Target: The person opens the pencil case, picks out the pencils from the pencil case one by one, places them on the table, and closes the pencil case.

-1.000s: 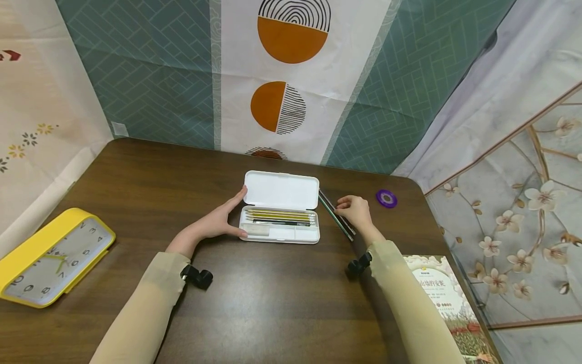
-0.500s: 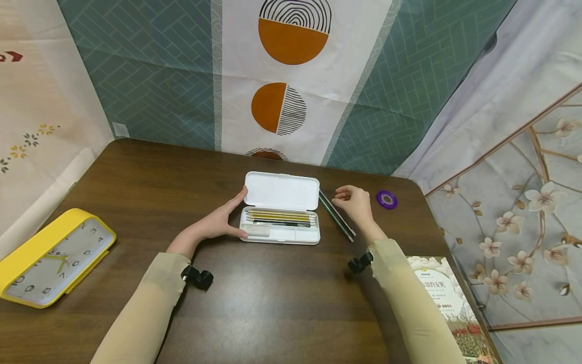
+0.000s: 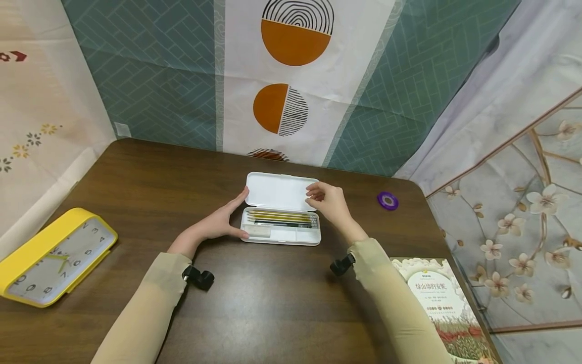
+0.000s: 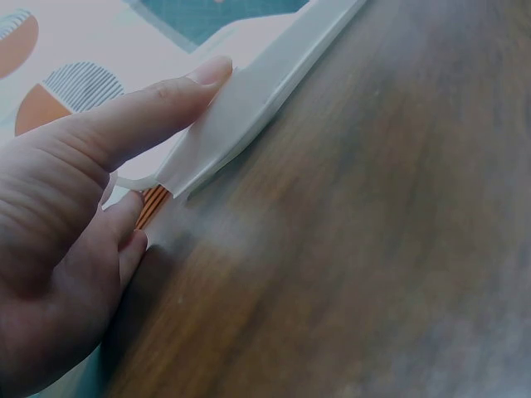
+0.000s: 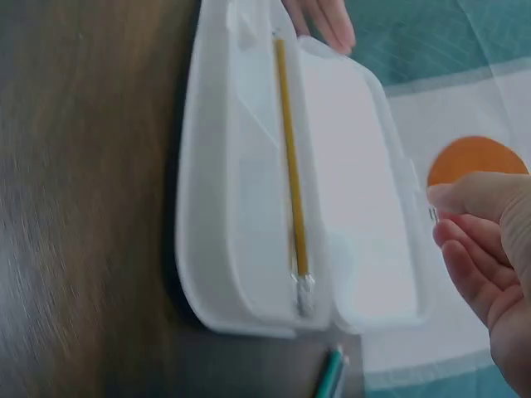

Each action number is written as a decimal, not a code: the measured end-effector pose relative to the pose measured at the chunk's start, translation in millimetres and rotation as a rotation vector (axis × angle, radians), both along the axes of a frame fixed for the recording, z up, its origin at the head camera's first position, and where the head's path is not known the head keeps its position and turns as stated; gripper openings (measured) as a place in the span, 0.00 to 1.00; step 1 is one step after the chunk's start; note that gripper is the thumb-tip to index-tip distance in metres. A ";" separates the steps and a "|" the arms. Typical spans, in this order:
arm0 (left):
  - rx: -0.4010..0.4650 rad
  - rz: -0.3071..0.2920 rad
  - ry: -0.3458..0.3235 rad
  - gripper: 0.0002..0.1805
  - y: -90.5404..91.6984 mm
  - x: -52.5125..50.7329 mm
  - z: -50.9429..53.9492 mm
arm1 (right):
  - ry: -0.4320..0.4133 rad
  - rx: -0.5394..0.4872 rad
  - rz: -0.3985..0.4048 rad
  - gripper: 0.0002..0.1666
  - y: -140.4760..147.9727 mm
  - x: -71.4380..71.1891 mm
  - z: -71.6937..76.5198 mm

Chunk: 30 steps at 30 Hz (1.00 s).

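Note:
An open white pencil case lies on the table, its lid folded back. Several pencils and a whitish block are inside. At the case's left end my left hand spreads its straight fingers, thumb at the tray and another fingertip at the lid; the left wrist view shows its thumb against the white edge. My right hand hovers by the lid's right end, fingers loosely bent with nothing seen between them. A green pencil lies past the case's end, hidden in the head view.
A yellow clock stands on the left of the table. A purple ring lies to the right, and a book is under the right sleeve at the right edge. Patterned cloth hangs behind.
My right hand has moved left from beside the loose pencils to the lid's right end, and now covers those pencils in the head view. My left hand has stayed at the case.

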<state>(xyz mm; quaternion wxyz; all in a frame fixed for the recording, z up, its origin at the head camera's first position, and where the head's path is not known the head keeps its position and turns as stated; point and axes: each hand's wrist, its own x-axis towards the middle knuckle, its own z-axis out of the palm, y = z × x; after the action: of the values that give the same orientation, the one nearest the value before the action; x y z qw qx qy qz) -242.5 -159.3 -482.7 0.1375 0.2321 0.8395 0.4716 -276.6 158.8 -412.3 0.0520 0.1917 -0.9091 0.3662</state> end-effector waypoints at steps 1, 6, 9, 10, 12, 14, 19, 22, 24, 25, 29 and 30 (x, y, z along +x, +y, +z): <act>-0.002 -0.001 0.002 0.69 0.1 -0.1 0.0 | -0.007 0.007 0.023 0.15 -3.5 0.5 -1.6; -0.005 0.000 0.004 0.69 1.0 -1.0 -0.1 | -0.025 0.071 0.117 0.14 -17.0 2.3 -11.9; -0.006 0.000 0.004 0.69 1.2 -1.3 -0.3 | -0.025 0.101 0.136 0.13 -22.0 3.3 -18.8; -0.007 -0.001 0.004 0.69 1.2 -1.3 -0.3 | -0.026 0.107 0.140 0.13 -23.5 3.5 -21.1; -0.007 0.000 0.005 0.69 1.1 -1.3 -0.5 | -0.027 0.118 0.149 0.13 -25.8 4.0 -25.7; -0.009 0.001 0.006 0.69 1.2 -1.3 -0.9 | -0.036 0.126 0.156 0.13 -27.8 4.8 -29.5; -0.008 0.002 0.004 0.69 1.6 -0.7 -1.1 | -0.057 0.134 0.157 0.13 -30.7 7.3 -35.2; -0.006 0.001 0.001 0.69 1.8 -0.3 -0.7 | -0.057 0.133 0.168 0.13 -32.3 8.3 -36.8; -0.004 0.001 0.000 0.69 1.6 0.1 0.3 | -0.062 0.134 0.181 0.12 -33.7 9.0 -37.2; -0.001 0.002 -0.001 0.69 1.4 0.2 0.6 | -0.065 0.135 0.187 0.12 -34.2 9.3 -37.4; 0.002 0.001 0.003 0.69 0.8 0.4 1.6 | -0.064 0.146 0.197 0.12 -36.1 10.8 -37.5; 0.002 -0.001 0.003 0.69 1.0 0.2 1.4 | -0.062 0.148 0.197 0.12 -36.3 11.1 -37.7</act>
<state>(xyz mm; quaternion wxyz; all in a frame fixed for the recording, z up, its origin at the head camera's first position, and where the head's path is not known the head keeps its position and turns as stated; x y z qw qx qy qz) -242.3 -158.3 -481.3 0.1360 0.2333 0.8391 0.4722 -265.5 122.4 -449.9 -0.0267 0.2716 -0.9116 0.3074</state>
